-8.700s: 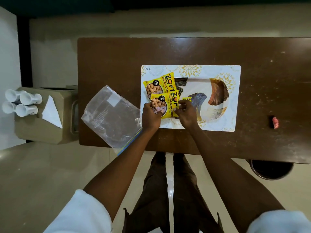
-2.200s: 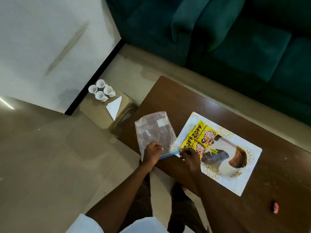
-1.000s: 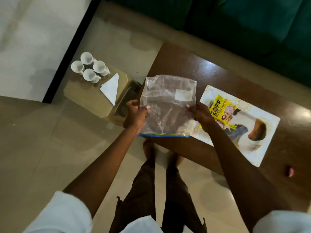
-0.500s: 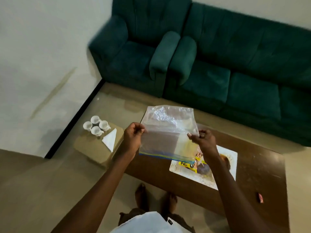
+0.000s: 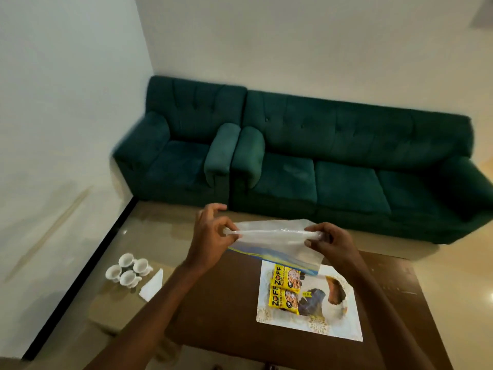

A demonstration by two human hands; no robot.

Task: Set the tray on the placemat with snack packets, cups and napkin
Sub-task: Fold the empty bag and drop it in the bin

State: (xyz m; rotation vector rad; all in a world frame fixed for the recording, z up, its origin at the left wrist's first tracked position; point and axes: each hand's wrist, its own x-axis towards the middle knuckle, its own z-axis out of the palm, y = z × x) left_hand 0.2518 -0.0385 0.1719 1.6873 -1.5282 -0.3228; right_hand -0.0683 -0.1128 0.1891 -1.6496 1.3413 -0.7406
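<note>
Head view | left hand (image 5: 210,236) and right hand (image 5: 328,241) pinch bag (image 5: 272,236) ends | risk: slick bag may slip, dropping onto packets (image 5: 285,289) below right hand

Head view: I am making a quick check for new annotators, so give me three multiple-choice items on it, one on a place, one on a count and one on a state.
1. Where do the white cups stand?
A. on the placemat
B. on the sofa
C. off the table, to its left, beside the napkin

2. How many yellow snack packets lie on the tray?
A. one
B. two
C. four

3. How is the clear bag right now?
A. held in the air by the left hand and the right hand
B. flat on the table
C. tucked under the tray

Answers:
1 C: the cups cluster by the napkin, left of the table.
2 B: two packets lie side by side.
3 A: each hand pinches one end of the bag.
</note>
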